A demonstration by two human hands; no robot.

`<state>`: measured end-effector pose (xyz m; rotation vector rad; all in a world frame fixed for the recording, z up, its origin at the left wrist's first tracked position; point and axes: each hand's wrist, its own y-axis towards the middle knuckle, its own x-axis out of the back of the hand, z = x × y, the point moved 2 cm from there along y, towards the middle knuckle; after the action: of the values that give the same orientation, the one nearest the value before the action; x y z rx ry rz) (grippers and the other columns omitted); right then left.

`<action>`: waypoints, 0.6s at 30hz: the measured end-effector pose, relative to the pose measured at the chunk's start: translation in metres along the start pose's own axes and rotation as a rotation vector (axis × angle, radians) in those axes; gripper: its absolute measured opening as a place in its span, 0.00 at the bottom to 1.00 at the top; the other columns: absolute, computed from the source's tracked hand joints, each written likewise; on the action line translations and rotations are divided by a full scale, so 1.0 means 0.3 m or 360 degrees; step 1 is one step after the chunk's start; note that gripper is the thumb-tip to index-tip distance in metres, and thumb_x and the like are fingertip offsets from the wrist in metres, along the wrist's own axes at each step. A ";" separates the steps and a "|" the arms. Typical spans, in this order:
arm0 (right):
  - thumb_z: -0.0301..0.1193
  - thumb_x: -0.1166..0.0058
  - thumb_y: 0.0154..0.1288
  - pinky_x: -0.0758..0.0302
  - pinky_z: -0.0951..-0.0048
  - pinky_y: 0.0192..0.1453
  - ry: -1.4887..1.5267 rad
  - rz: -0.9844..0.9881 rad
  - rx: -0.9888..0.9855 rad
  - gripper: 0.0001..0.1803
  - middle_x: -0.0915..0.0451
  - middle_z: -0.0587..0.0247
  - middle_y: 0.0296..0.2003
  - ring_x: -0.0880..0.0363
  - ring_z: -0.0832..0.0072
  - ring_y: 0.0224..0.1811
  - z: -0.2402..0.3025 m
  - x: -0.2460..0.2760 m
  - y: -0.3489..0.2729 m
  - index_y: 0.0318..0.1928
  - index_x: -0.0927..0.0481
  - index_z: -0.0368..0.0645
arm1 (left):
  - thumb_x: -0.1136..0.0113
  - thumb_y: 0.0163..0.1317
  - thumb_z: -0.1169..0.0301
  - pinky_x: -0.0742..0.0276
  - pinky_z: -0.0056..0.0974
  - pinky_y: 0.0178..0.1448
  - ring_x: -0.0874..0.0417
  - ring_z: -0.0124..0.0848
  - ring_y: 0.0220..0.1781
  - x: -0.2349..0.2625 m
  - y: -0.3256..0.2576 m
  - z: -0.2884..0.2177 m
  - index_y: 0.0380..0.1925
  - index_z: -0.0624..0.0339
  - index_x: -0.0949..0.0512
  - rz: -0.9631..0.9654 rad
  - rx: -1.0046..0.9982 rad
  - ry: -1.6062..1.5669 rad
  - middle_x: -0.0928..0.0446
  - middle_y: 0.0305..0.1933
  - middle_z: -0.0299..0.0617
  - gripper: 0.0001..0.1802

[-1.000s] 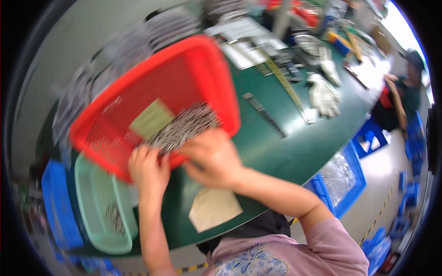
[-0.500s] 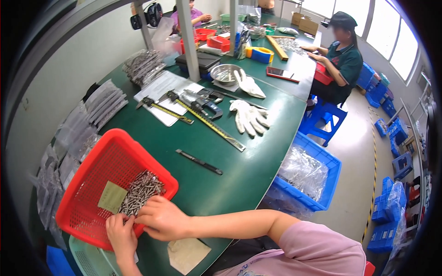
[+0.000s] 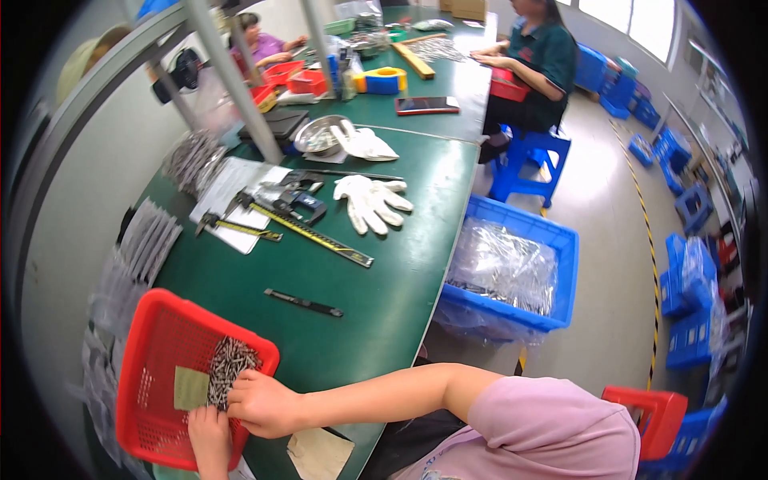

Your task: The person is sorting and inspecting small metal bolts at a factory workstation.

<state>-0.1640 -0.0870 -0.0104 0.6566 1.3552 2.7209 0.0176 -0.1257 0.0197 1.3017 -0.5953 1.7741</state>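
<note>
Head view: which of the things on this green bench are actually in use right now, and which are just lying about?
In use:
- red basket
- pile of small metal pins
- paper slip
- left hand, right hand, both at the pins

Lying about:
- white gloves
- long ruler
- calipers
- steel bowl
- black bar

— How many baskets and gloves on the green table?
— One red mesh basket (image 3: 160, 352); two pairs of white gloves (image 3: 370, 202).
— And beside it?
— One blue crate (image 3: 552, 276), one blue stool (image 3: 528, 160).
</note>
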 end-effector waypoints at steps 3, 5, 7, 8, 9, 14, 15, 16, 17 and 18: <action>0.27 0.44 0.39 0.33 0.63 0.47 -0.0028 -0.0060 -0.0035 0.04 0.26 0.61 0.25 0.27 0.63 0.35 -0.001 -0.004 0.006 0.20 0.23 0.43 | 0.44 0.44 0.74 0.32 0.47 0.42 0.28 0.46 0.34 -0.014 -0.009 0.027 0.20 0.61 0.29 0.0071 -0.0064 0.0015 0.32 0.26 0.47 0.04; 0.28 0.44 0.39 0.33 0.64 0.47 -0.0060 -0.0080 -0.0046 0.04 0.26 0.62 0.25 0.26 0.63 0.35 -0.003 0.002 0.003 0.20 0.23 0.44 | 0.43 0.43 0.75 0.33 0.48 0.41 0.28 0.46 0.34 -0.017 0.002 0.042 0.20 0.61 0.29 0.0109 -0.0076 0.0020 0.32 0.26 0.47 0.05; 0.27 0.44 0.39 0.33 0.64 0.48 -0.0070 -0.0046 -0.0043 0.04 0.26 0.62 0.25 0.26 0.63 0.35 0.003 -0.001 0.006 0.21 0.22 0.44 | 0.42 0.42 0.75 0.33 0.48 0.41 0.28 0.47 0.35 -0.003 0.010 0.042 0.21 0.61 0.28 0.0168 -0.0068 -0.0039 0.31 0.27 0.48 0.06; 0.27 0.44 0.39 0.33 0.64 0.48 -0.0055 -0.0036 -0.0032 0.04 0.26 0.62 0.25 0.26 0.63 0.35 0.003 -0.001 0.005 0.21 0.22 0.44 | 0.42 0.42 0.75 0.33 0.48 0.41 0.28 0.47 0.35 0.012 0.020 0.029 0.21 0.61 0.28 0.0172 -0.0047 -0.0035 0.31 0.27 0.48 0.06; 0.27 0.44 0.40 0.33 0.64 0.48 -0.0047 0.0004 -0.0038 0.06 0.26 0.62 0.26 0.27 0.64 0.36 -0.001 0.001 0.004 0.24 0.23 0.43 | 0.42 0.43 0.74 0.32 0.48 0.42 0.28 0.47 0.34 0.031 0.037 0.012 0.20 0.61 0.29 0.0172 0.0002 -0.0076 0.31 0.26 0.47 0.06; 0.27 0.43 0.44 0.34 0.65 0.51 -0.0069 0.0091 -0.0063 0.09 0.25 0.63 0.30 0.27 0.65 0.38 0.003 0.012 0.010 0.31 0.21 0.42 | 0.40 0.44 0.78 0.31 0.47 0.40 0.26 0.46 0.33 0.047 0.027 0.023 0.22 0.63 0.27 -0.0132 0.0416 -0.0418 0.29 0.25 0.47 0.05; 0.27 0.43 0.44 0.34 0.65 0.51 -0.0059 0.0111 -0.0053 0.09 0.25 0.63 0.30 0.27 0.65 0.38 0.004 0.009 0.012 0.31 0.21 0.42 | 0.40 0.44 0.78 0.31 0.47 0.40 0.26 0.46 0.33 0.048 0.022 0.020 0.22 0.63 0.27 -0.0135 0.0440 -0.0421 0.29 0.25 0.47 0.05; 0.27 0.42 0.44 0.33 0.65 0.51 -0.0082 0.0129 -0.0066 0.11 0.25 0.63 0.31 0.27 0.66 0.38 0.005 0.005 0.016 0.34 0.20 0.42 | 0.40 0.44 0.80 0.30 0.44 0.37 0.26 0.44 0.30 0.050 0.012 0.028 0.23 0.64 0.27 -0.0237 0.0715 -0.0669 0.30 0.25 0.46 0.05; 0.27 0.42 0.45 0.33 0.65 0.51 -0.0106 0.0148 -0.0079 0.14 0.25 0.63 0.32 0.27 0.66 0.39 0.005 0.001 0.021 0.36 0.19 0.42 | 0.40 0.44 0.81 0.30 0.41 0.35 0.26 0.41 0.28 0.053 0.001 0.035 0.24 0.64 0.26 -0.0344 0.0991 -0.0918 0.30 0.24 0.45 0.06; 0.27 0.42 0.45 0.33 0.65 0.51 -0.0097 0.0176 -0.0067 0.14 0.25 0.63 0.32 0.27 0.66 0.39 0.011 0.004 0.030 0.36 0.19 0.42 | 0.41 0.50 0.82 0.30 0.32 0.32 0.26 0.32 0.25 0.063 -0.005 0.028 0.26 0.65 0.25 -0.0373 0.1108 -0.1030 0.27 0.25 0.41 0.04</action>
<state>-0.1625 -0.0896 -0.0012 0.8275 1.2817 2.7799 0.0212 -0.1249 0.0403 2.3579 -0.1245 1.3833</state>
